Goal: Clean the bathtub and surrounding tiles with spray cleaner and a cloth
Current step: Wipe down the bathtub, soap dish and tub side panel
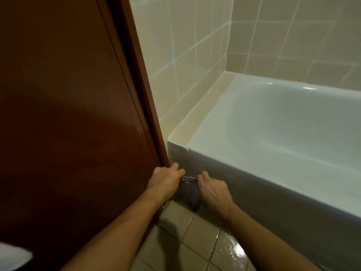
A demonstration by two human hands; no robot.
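Dim, soft, glare on wet floor (pixel 232 249)

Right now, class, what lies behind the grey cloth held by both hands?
Behind the grey cloth is the bathtub's grey front panel, near the door edge. The patch directly under the cloth and hands is covered, so its condition cannot be seen.

**Tight corner at the tub's end**

I see the brown door (pixel 68 114) walling off the left, nearly touching the bathtub (pixel 273 133) front panel. Both hands crowd that narrow corner; open room lies over the wet floor tiles (pixel 195 241) and above the basin.
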